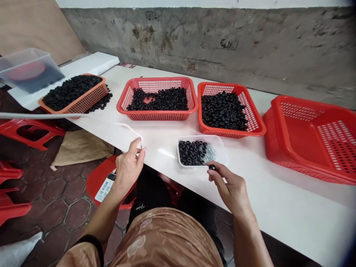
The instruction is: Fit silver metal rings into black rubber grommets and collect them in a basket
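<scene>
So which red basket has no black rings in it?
The rightmost basket: it sits tilted and bare inside. The centre basket and the centre-right basket both hold black rings.

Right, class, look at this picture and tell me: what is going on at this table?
A seated person pinches the end of a thin white cord in the left hand and a small black ring in the right hand, just in front of a clear tub of black rings and silvery bits. Baskets of more rings sit behind on the white table.
</scene>
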The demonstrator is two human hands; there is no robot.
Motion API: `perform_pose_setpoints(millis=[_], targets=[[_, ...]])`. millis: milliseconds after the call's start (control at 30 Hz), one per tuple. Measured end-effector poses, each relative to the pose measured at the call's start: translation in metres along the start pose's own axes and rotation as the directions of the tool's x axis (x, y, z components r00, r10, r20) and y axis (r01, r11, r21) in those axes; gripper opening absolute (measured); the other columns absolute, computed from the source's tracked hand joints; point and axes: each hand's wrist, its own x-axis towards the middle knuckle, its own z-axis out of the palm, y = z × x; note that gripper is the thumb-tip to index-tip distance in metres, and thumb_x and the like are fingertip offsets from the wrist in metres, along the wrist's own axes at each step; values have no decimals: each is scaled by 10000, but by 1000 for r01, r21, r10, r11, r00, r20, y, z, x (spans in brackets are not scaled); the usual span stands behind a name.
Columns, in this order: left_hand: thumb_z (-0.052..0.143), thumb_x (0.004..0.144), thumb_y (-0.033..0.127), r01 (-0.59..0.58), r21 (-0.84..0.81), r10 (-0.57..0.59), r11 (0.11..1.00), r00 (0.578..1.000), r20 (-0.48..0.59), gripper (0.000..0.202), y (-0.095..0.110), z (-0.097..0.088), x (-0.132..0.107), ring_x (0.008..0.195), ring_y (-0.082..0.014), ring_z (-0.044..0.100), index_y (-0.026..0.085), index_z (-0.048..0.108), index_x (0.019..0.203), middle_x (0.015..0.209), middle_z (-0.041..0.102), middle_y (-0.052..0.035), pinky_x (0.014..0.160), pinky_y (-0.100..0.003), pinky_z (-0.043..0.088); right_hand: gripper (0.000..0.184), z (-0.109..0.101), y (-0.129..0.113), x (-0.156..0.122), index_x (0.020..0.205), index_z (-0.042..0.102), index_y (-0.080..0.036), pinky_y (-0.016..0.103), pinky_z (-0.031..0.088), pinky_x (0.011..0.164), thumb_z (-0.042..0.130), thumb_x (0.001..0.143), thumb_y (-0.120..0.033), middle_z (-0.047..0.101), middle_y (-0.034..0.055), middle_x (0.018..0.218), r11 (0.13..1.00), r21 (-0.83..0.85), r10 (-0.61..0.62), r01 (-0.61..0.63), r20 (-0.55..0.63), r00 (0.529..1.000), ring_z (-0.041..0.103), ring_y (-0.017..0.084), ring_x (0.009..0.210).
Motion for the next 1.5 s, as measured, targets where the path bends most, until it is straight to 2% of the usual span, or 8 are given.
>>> perform_pose_setpoints(millis=[100, 233, 300, 400, 500, 600, 967, 1500], targets=[[628, 965, 308, -23, -256, -24, 966, 983, -180, 703, 7, 37, -33, 565, -99, 665, 244, 245, 1551, 1299, 725, -178, 576, -232, 515, 281, -2, 9, 11, 1143, 753, -220, 255, 562, 698, 614, 1009, -424, 734, 12, 796, 995, -38, -90, 89, -28, 996, 657, 133, 631], [693, 906, 211, -307, -381, 196, 872, 933, -303, 884, 15, 71, -70, 813, -163, 760, 357, 119, 1563, 1458, 620, -207, 605, -253, 563, 254, -8, 15, 25, 1154, 754, -240, 317, 591, 749, 626, 1013, -409, 774, 57, 933, 976, -67, -209, 208, 3, 978, 715, 181, 759], [699, 905, 224, -309, -409, 242, 858, 948, -209, 678, 25, 71, -66, 868, -197, 764, 308, 374, 1494, 1356, 692, -169, 641, -274, 574, 231, -11, 14, 32, 1165, 752, -242, 311, 593, 745, 646, 1008, -373, 754, 61, 926, 967, -47, -249, 251, 38, 968, 711, 178, 776], [574, 992, 253, -106, -579, 232, 808, 961, 149, 247, 52, 62, -35, 812, -165, 723, 219, 682, 1212, 1079, 773, -106, 713, -275, 555, 223, -16, 13, 45, 1179, 762, -252, 289, 599, 733, 679, 990, -338, 716, 79, 996, 952, -22, -304, 305, 52, 951, 703, 171, 823], [634, 964, 382, 366, -721, 230, 589, 779, 583, 335, 88, 67, 6, 821, -150, 696, 191, 707, 1230, 1188, 747, -119, 719, -265, 540, 244, -20, 14, 60, 1197, 774, -288, 321, 617, 802, 702, 972, -349, 690, 91, 1084, 925, -38, -377, 378, 31, 926, 707, 205, 957], [788, 815, 386, 628, -684, 332, 371, 598, 729, 386, 118, 89, 42, 704, -114, 635, 142, 728, 1109, 947, 747, -71, 623, -231, 463, 300, -27, 15, 75, 1276, 744, -331, 363, 615, 882, 689, 981, -319, 676, 89, 1181, 893, -99, -439, 440, 24, 898, 693, 223, 1050], [880, 714, 480, 734, -618, 520, 282, 425, 741, 407, 135, 141, 96, 673, -93, 627, 139, 743, 887, 743, 691, -4, 615, -236, 391, 286, -39, 32, 108, 1270, 741, -292, 376, 601, 896, 666, 998, -339, 709, 86, 1151, 905, -180, -390, 385, 8, 921, 707, 225, 1035], [888, 741, 430, 780, -591, 516, 205, 427, 743, 361, 123, 145, 93, 620, -79, 596, 132, 751, 891, 718, 683, -3, 596, -230, 384, 371, -17, 39, 99, 1309, 709, -303, 373, 645, 840, 751, 940, -318, 739, 76, 1186, 940, 0, -340, 342, -106, 934, 730, 199, 902]])
